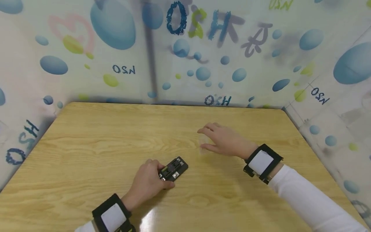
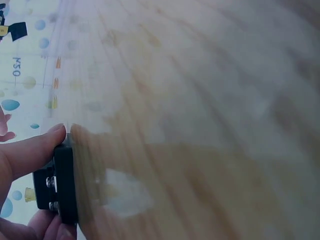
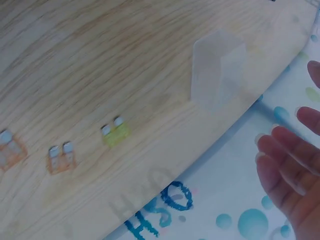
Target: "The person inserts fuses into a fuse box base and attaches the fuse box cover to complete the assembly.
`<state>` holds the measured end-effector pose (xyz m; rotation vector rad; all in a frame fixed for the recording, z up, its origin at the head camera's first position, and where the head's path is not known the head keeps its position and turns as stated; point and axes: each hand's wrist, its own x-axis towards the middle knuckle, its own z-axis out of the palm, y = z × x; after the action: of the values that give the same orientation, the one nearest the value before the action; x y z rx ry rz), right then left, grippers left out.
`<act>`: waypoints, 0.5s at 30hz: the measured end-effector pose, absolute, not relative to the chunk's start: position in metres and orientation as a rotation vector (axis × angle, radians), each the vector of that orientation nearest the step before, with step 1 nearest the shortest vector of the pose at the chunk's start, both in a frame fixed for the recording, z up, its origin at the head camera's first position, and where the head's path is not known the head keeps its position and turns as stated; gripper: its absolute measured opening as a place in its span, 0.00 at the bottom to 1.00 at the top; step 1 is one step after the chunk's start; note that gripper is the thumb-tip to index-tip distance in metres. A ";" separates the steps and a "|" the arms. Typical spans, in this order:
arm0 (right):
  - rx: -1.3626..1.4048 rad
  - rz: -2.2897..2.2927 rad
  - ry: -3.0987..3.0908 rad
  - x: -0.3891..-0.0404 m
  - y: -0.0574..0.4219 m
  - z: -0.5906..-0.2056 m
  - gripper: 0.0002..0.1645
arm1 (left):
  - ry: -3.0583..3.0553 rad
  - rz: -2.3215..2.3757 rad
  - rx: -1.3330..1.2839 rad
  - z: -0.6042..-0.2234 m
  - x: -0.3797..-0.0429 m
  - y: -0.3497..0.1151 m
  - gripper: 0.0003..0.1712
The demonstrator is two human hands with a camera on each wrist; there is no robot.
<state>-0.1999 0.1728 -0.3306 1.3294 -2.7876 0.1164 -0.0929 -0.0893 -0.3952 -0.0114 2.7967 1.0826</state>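
My left hand point(image 1: 149, 180) grips a small black fuse block point(image 1: 176, 167) with metal terminals, thumb on its near side and fingers on the far side. In the left wrist view the thumb and fingers pinch the block point(image 2: 65, 180) on edge, with screws showing on its side. My right hand point(image 1: 226, 140) hovers with spread, slightly bent fingers, holding nothing. Close by its fingertips stands a clear plastic box point(image 3: 217, 70). Two orange blade fuses point(image 3: 61, 159) and a yellow-green blade fuse point(image 3: 115, 133) lie in a row on the table in the right wrist view.
The light wood table point(image 1: 101, 145) reaches back to a white wall covering point(image 1: 185, 87) printed with blue and green bubbles and lettering. Similar covering rises along both sides. Each wrist wears a black strap point(image 1: 263, 162) with a white pad.
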 end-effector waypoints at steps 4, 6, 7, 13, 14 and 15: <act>1.281 0.088 -2.834 -0.205 0.180 -0.329 0.30 | 2.800 1.073 -0.019 -0.394 -0.093 -0.091 0.35; 1.265 0.097 -2.859 -0.207 0.183 -0.330 0.30 | 2.803 1.068 -0.018 -0.393 -0.093 -0.092 0.34; 1.259 0.109 -2.865 -0.207 0.184 -0.330 0.30 | 2.805 1.065 -0.016 -0.393 -0.092 -0.093 0.34; 1.204 0.136 -2.913 -0.213 0.198 -0.328 0.31 | 2.810 1.062 -0.001 -0.394 -0.093 -0.089 0.35; 1.188 0.128 -2.924 -0.214 0.201 -0.327 0.30 | 2.810 1.062 0.000 -0.394 -0.093 -0.088 0.35; 1.177 0.123 -2.926 -0.215 0.204 -0.326 0.30 | 2.812 1.063 0.004 -0.394 -0.094 -0.088 0.36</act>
<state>-0.2147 0.2038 -0.3263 1.1770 -2.9264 0.1232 -0.0940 -0.0877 -0.3944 0.0036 2.8117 1.0627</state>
